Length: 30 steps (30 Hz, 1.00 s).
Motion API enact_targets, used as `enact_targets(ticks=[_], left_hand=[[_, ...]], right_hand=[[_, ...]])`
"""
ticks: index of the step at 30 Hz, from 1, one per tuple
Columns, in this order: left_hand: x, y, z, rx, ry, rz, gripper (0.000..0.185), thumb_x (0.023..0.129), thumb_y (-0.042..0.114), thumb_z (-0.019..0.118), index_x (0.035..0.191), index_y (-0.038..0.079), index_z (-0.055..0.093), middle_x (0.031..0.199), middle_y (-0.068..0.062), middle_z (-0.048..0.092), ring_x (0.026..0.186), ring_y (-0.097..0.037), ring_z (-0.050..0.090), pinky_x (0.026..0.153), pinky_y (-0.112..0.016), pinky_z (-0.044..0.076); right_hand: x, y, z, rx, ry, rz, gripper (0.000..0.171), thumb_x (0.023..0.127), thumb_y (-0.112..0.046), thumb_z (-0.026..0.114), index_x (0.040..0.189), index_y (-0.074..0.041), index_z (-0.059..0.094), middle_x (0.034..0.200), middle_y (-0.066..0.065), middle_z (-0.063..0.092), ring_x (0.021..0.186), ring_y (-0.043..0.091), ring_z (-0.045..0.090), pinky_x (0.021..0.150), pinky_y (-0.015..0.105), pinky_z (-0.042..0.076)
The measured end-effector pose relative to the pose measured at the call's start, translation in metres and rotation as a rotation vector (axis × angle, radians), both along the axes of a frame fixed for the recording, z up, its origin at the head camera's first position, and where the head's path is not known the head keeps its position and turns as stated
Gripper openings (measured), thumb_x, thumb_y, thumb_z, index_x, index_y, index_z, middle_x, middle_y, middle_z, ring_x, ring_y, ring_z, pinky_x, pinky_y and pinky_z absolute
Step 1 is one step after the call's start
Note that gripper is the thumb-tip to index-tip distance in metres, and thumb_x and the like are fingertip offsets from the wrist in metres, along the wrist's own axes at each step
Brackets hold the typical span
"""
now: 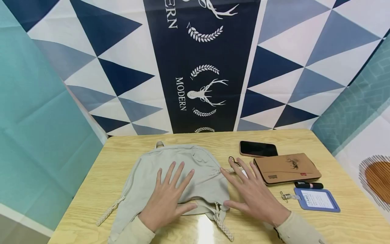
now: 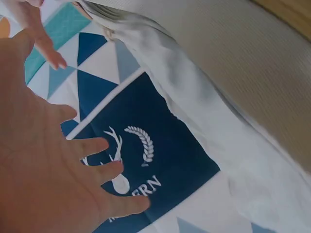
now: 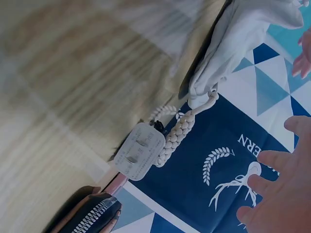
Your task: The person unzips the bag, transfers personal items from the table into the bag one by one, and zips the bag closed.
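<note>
A pale grey fabric backpack point(image 1: 179, 162) lies on the table, with braided cord zipper pulls point(image 1: 223, 227) at its edges. Over its front hovers my left hand point(image 1: 169, 196), palm down with fingers spread and holding nothing. My right hand point(image 1: 256, 196) is spread in the same way, between the bag's right side and a tan zippered wallet point(image 1: 287, 168). In the left wrist view, the left palm point(image 2: 53, 160) shows bare beside the bag's fabric point(image 2: 184, 97). Partly hidden behind the right fingers is a small white rounded item point(image 3: 140, 151) with printed text and a black loop.
A smartphone point(image 1: 258, 148) lies behind the wallet. In front of the wallet are a short black tube point(image 1: 308, 185) with a pink band and a blue card holder point(image 1: 318, 200) with a metal clip point(image 1: 286, 196). Patterned cloth point(image 1: 207, 67) hangs behind the wooden table point(image 1: 91, 189).
</note>
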State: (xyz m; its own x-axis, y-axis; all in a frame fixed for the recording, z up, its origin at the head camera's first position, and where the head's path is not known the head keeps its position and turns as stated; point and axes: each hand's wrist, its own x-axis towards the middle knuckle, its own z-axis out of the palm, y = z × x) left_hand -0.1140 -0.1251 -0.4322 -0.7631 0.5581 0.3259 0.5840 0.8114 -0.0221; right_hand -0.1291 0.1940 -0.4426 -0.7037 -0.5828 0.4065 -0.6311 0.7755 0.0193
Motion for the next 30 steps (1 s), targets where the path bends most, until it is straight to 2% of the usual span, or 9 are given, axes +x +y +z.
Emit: enact_targets(ticks=[6, 11, 16, 21, 23, 25, 28, 30], left_hand=[[0.006, 0.007, 0.003, 0.029, -0.095, -0.039, 0.084, 0.090, 0.068, 0.055, 0.158, 0.026, 0.029, 0.161, -0.013, 0.027, 0.148, -0.038, 0.023, 0.106, -0.071, 0.026], [0.012, 0.013, 0.006, -0.018, -0.102, -0.085, 0.071, 0.093, 0.064, 0.054, 0.150, 0.022, 0.043, 0.153, -0.013, 0.038, 0.141, -0.034, 0.035, 0.106, -0.063, 0.033], [0.014, 0.022, 0.009, -0.031, -0.090, -0.189, 0.056, 0.097, 0.057, 0.053, 0.135, 0.016, 0.058, 0.137, -0.010, 0.054, 0.125, -0.027, 0.050, 0.100, -0.050, 0.044], [0.013, 0.035, 0.011, -0.013, -0.084, -0.304, 0.040, 0.099, 0.049, 0.056, 0.114, 0.014, 0.068, 0.110, 0.000, 0.062, 0.101, -0.017, 0.057, 0.085, -0.036, 0.050], [0.012, 0.041, 0.011, -0.008, -0.082, -0.332, 0.034, 0.099, 0.046, 0.058, 0.107, 0.015, 0.070, 0.101, 0.003, 0.063, 0.093, -0.014, 0.058, 0.078, -0.032, 0.048], [0.010, 0.047, 0.010, -0.003, -0.095, -0.359, 0.031, 0.099, 0.043, 0.058, 0.102, 0.015, 0.070, 0.095, 0.004, 0.063, 0.087, -0.011, 0.057, 0.074, -0.028, 0.047], [0.006, 0.055, 0.007, 0.018, -0.122, -0.402, 0.025, 0.101, 0.037, 0.058, 0.094, 0.016, 0.069, 0.086, 0.007, 0.061, 0.076, -0.006, 0.055, 0.068, -0.023, 0.045], [0.003, 0.059, 0.004, 0.041, -0.137, -0.428, 0.023, 0.101, 0.034, 0.058, 0.088, 0.017, 0.068, 0.080, 0.008, 0.059, 0.070, -0.004, 0.052, 0.065, -0.020, 0.044]], right_hand=[[0.003, 0.000, 0.000, -0.005, 0.001, 0.011, 0.090, 0.085, -0.068, 0.062, 0.157, -0.023, 0.033, 0.166, 0.010, 0.013, 0.151, 0.036, 0.011, 0.118, 0.057, 0.000], [0.010, -0.001, -0.002, 0.000, 0.032, 0.033, 0.085, 0.088, -0.069, 0.057, 0.155, -0.021, 0.037, 0.165, 0.010, 0.019, 0.148, 0.039, 0.021, 0.118, 0.058, 0.005], [0.020, -0.003, -0.004, -0.007, -0.001, 0.041, 0.087, 0.088, -0.065, 0.061, 0.157, -0.022, 0.031, 0.165, 0.009, 0.019, 0.149, 0.039, 0.020, 0.119, 0.056, 0.001], [0.030, -0.006, -0.005, -0.024, -0.098, 0.044, 0.083, 0.092, -0.060, 0.060, 0.159, -0.025, 0.024, 0.165, 0.005, 0.020, 0.150, 0.034, 0.018, 0.120, 0.041, -0.008], [0.033, -0.007, -0.005, -0.044, -0.129, 0.048, 0.080, 0.093, -0.057, 0.060, 0.158, -0.026, 0.026, 0.163, 0.004, 0.025, 0.148, 0.031, 0.023, 0.121, 0.044, 0.000], [0.035, -0.008, -0.006, -0.079, -0.145, 0.065, 0.075, 0.093, -0.053, 0.063, 0.155, -0.022, 0.034, 0.157, 0.004, 0.036, 0.143, 0.029, 0.032, 0.119, 0.049, 0.014], [0.038, -0.010, -0.009, -0.127, -0.168, 0.089, 0.062, 0.093, -0.049, 0.066, 0.144, -0.017, 0.051, 0.141, 0.001, 0.052, 0.132, 0.021, 0.046, 0.107, 0.049, 0.037], [0.039, -0.011, -0.010, -0.160, -0.180, 0.107, 0.053, 0.092, -0.046, 0.068, 0.134, -0.015, 0.059, 0.131, -0.002, 0.058, 0.122, 0.016, 0.052, 0.101, 0.045, 0.044]])
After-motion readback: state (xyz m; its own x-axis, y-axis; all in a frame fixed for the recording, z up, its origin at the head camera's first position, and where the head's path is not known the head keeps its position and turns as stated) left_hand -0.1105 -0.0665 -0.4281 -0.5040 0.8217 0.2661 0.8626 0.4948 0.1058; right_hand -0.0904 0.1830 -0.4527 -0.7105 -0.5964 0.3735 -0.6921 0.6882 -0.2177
